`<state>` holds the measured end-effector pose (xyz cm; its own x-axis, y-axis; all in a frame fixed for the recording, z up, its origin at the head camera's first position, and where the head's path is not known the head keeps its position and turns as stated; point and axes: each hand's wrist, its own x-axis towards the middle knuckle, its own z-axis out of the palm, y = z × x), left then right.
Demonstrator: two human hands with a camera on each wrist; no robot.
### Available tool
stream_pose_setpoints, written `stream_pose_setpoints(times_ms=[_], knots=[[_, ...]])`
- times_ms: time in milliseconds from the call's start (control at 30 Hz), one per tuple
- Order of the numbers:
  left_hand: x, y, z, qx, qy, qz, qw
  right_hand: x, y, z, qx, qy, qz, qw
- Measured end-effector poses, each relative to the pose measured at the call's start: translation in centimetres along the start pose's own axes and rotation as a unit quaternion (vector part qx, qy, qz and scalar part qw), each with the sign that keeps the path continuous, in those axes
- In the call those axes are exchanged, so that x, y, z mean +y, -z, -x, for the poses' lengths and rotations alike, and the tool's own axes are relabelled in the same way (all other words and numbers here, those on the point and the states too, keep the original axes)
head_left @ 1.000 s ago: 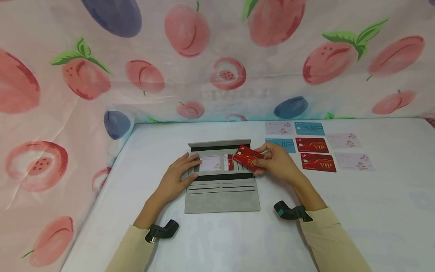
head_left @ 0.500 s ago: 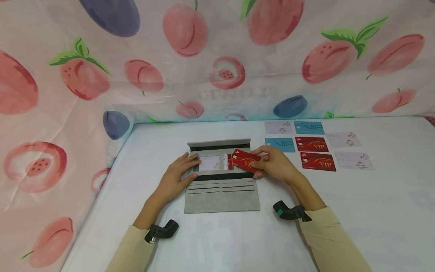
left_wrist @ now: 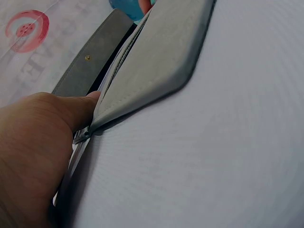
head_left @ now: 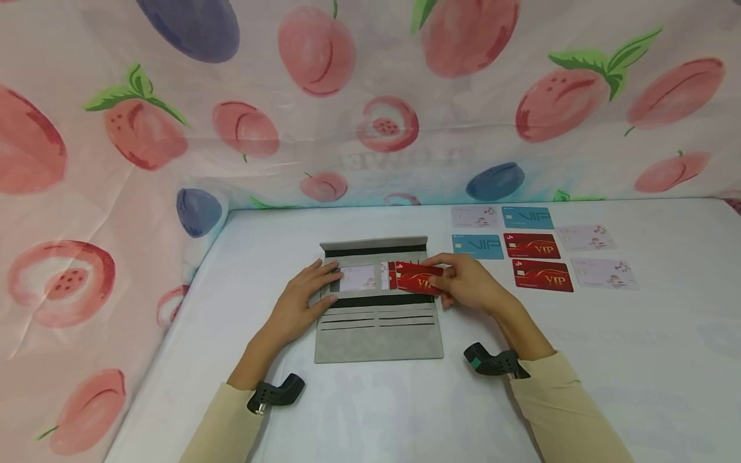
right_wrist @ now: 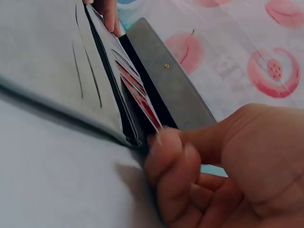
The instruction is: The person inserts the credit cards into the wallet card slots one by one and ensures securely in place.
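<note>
A grey wallet (head_left: 379,344) lies unfolded on the white table, with card slots on its inner panels. My right hand (head_left: 471,281) pinches a red VIP card (head_left: 415,278) by its right end, over the right side of the wallet's middle panel. The card's left end meets the slots there; in the right wrist view its edge (right_wrist: 145,105) lies among them. Another red card and a pale one show as strips just to its left. Fingers nearly straight, my left hand (head_left: 301,299) rests on the wallet's left edge beside a pale card (head_left: 357,278) behind the window.
Right of the wallet, loose cards lie in rows: blue cards (head_left: 477,246), red VIP cards (head_left: 542,276) and pale flowered cards (head_left: 604,274). A fruit-patterned cloth (head_left: 382,77) hangs behind and along the left side of the table (head_left: 370,418).
The red card in my right hand has come down and levelled out from its tilt, its left end now at the slots. My left hand has stayed in place.
</note>
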<state>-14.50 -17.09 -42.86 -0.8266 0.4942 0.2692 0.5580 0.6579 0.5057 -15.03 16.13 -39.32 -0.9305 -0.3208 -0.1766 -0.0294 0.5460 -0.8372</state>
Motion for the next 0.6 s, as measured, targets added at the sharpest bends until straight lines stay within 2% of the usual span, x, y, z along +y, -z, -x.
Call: stream_pose_setpoints(times_ms=[133, 233, 400, 600], knots=[[0.0, 0.0, 0.0, -0.001, 0.002, 0.000, 1.0000, -0.7, -0.4, 0.1, 0.027, 0.023, 0.058, 0.9977], [0.0, 0.0, 0.1, 0.000, 0.001, 0.001, 1.0000, -0.8, -0.8, 0.0, 0.047, 0.035, 0.080, 0.9951], [0.0, 0.0, 0.1, 0.001, 0.000, 0.002, 1.0000, -0.8, -1.0, -0.2, 0.067, 0.031, 0.066, 0.9951], [-0.1, 0.0, 0.0, 0.004, -0.002, 0.000, 1.0000, -1.0, -1.1, -0.2, 0.092, -0.019, 0.026, 0.9953]])
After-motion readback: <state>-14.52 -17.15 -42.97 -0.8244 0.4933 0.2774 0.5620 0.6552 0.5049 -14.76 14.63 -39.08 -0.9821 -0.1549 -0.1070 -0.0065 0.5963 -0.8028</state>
